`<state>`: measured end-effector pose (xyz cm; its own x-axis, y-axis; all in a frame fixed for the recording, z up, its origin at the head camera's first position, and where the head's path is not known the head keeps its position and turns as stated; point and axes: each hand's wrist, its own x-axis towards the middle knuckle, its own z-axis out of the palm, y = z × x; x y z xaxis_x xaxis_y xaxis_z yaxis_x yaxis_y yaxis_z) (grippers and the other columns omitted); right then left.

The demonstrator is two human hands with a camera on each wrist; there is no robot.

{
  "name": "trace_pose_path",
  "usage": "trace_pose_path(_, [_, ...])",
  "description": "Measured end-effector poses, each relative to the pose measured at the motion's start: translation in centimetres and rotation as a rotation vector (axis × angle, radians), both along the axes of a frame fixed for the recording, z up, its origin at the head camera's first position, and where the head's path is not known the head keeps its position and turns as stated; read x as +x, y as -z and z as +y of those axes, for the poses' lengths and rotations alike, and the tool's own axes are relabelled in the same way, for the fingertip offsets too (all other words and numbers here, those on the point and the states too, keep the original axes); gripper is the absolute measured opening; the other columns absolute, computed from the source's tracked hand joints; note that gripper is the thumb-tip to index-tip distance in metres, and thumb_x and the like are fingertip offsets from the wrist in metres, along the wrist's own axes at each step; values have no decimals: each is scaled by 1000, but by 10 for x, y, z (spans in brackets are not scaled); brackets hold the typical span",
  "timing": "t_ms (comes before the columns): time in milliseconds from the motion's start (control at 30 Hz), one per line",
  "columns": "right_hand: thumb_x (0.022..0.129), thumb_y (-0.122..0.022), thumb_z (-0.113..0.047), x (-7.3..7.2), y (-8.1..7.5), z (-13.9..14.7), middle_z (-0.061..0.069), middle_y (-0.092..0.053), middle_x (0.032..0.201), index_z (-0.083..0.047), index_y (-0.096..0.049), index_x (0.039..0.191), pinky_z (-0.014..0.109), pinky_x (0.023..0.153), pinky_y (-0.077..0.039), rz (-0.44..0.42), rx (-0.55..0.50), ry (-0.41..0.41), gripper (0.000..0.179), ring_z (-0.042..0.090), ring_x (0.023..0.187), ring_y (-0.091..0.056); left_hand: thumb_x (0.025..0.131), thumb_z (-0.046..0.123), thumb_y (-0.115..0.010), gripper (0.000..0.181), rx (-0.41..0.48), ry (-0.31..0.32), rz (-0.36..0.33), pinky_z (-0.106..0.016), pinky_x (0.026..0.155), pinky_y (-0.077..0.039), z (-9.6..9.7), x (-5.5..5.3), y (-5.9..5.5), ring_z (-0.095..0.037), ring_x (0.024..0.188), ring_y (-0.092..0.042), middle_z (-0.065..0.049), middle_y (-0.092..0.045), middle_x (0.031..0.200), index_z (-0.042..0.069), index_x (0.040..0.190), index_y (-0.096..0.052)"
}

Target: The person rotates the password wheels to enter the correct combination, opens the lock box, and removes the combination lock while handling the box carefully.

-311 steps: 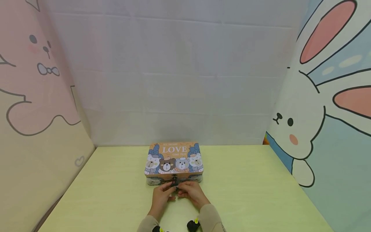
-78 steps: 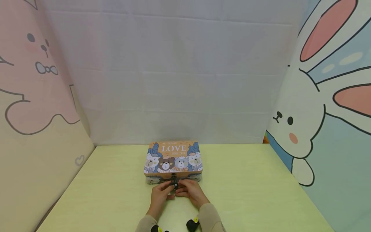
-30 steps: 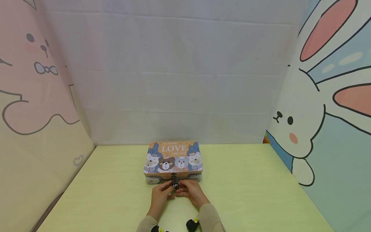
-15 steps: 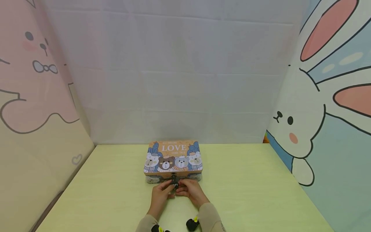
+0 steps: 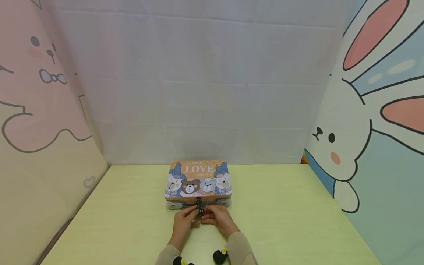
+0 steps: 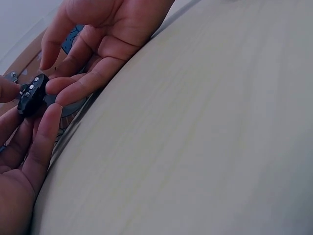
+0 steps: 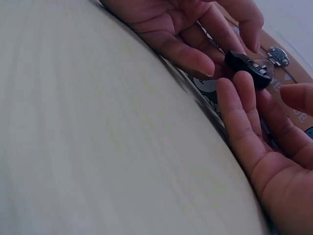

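A closed tin box (image 5: 197, 180) printed with bears and the word LOVE stands on the pale yellow-green table (image 5: 281, 221). A small black combination padlock (image 5: 200, 211) hangs from the hasp on its front side. Both hands meet at this padlock (image 6: 32, 95). My left hand (image 5: 193, 215) pinches it from the left between thumb and fingers. My right hand (image 5: 207, 215) holds it from the right, fingertips (image 6: 58, 87) against its body. In the right wrist view the padlock (image 7: 248, 68) lies between the curled fingers (image 7: 236, 96) of my right hand and those of the left hand (image 7: 194, 58).
Cartoon-printed panels wall in the table: a pink one (image 5: 39, 110) on the left, a white one (image 5: 205, 92) behind, a rabbit one (image 5: 371, 129) on the right. Bare tabletop lies on both sides of the box. Black wrist cameras (image 5: 220, 256) sit on both beige sleeves.
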<state>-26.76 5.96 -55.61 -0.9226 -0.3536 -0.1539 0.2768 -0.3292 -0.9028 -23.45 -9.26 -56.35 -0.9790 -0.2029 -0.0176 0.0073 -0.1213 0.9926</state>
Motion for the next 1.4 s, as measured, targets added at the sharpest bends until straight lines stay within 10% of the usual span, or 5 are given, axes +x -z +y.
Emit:
trace_pose_path(400, [98, -55, -9, -1, 1, -1, 5, -64, 77, 4, -66, 90, 29, 70, -63, 8, 3, 7, 19, 12, 66, -65, 86, -11, -61, 38, 80, 51, 20, -29, 59, -63, -2, 2, -1, -10, 79, -68, -27, -66, 116, -20, 123, -57])
trace_pose_path(1400, [100, -55, -10, -1, 1, 2, 5, -66, 80, 7, -66, 97, 30, 70, -63, -3, 3, -9, 21, 12, 67, -66, 88, -1, -68, 31, -54, -8, 0, -30, 55, -62, 2, -2, 3, -14, 78, -67, -22, -70, 108, -16, 115, -65])
